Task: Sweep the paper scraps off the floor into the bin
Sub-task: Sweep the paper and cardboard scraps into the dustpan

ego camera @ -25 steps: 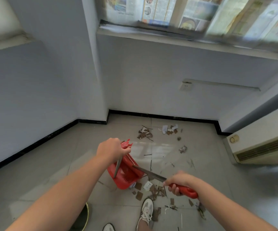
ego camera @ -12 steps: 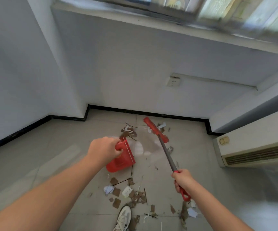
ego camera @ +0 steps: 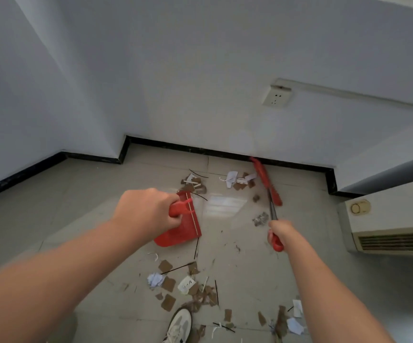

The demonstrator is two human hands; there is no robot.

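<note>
My left hand (ego camera: pixel 146 211) grips the handle of a red dustpan (ego camera: pixel 183 229), which hangs above the grey tiled floor at the centre. My right hand (ego camera: pixel 281 233) is closed on the red handle of a broom (ego camera: pixel 264 178); its red head reaches out to the black skirting by the far wall. White and brown paper scraps lie in a far patch (ego camera: pixel 237 180) between the dustpan and the broom head. A larger near patch of scraps (ego camera: pixel 188 285) lies by my shoe. No bin is in view.
A beige floor air-conditioning unit (ego camera: pixel 393 219) stands along the right wall. A wall socket (ego camera: pixel 276 96) sits above the skirting. My white shoe (ego camera: pixel 179 325) is at the bottom centre. The wall corner juts in at the back left (ego camera: pixel 123 149).
The camera has tilted down and moved closer to the wall. The broom head has swung out to the right and further away, up to the skirting. The dustpan stays in my left hand.
</note>
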